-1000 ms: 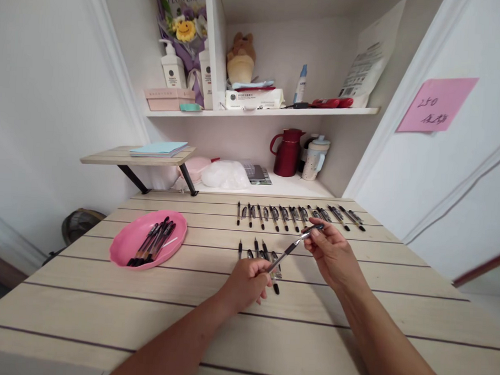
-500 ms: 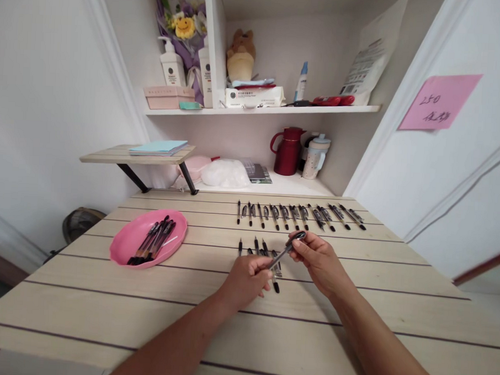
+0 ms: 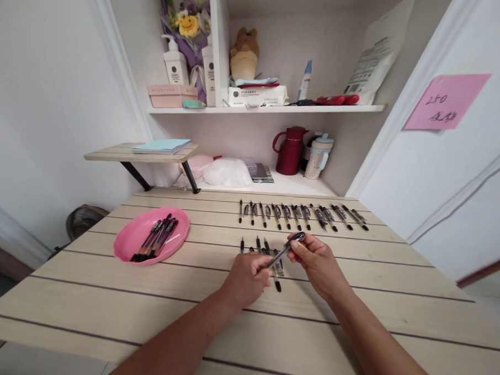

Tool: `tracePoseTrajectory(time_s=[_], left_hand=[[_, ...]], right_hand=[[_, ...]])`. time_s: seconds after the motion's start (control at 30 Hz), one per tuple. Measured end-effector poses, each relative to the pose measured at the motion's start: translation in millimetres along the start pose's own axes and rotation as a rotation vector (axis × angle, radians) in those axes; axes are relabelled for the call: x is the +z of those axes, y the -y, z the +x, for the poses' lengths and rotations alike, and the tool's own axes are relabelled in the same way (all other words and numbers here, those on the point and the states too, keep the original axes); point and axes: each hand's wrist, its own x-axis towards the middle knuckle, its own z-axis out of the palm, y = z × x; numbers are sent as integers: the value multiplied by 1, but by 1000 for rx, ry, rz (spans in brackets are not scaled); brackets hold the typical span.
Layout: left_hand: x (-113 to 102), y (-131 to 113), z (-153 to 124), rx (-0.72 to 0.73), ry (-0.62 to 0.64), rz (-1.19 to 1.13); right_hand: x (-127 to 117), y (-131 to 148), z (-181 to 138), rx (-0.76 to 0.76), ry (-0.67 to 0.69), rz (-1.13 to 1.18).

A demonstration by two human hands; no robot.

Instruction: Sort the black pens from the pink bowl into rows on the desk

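A capped black pen (image 3: 281,254) is held slanted between both hands above the table. My left hand (image 3: 250,276) closes its fingers on the lower end of the pen. At the upper end, my right hand (image 3: 315,260) pinches the black cap with thumb and fingers. Beneath and behind the left hand lie several pens and caps (image 3: 258,244), partly hidden by it. Farther back, a long row of uncapped pens with their caps beside them (image 3: 298,216) lies on the table. To the left, a pink plate (image 3: 125,243) holds a heap of capped pens (image 3: 156,237) and a thin white stick.
The slatted wooden table (image 3: 178,322) fills the foreground. At its back left stands a small raised shelf (image 3: 114,152) with papers. Behind are a plastic bag (image 3: 228,173), a red jug (image 3: 291,150) and a pale cup (image 3: 319,156). A pink note (image 3: 448,102) sticks to the right wall.
The view has shifted slightly, so everything sits a little farther right in it. Both hands keep the same hold on the pen.
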Motion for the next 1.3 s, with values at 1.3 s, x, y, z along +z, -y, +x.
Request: tracePoseTrajectory(time_s=[1.3], left_hand=[[-202,30,-49,-619,-537,1077]], right_hand=[[-24,-26,7,-7,68,-1126]])
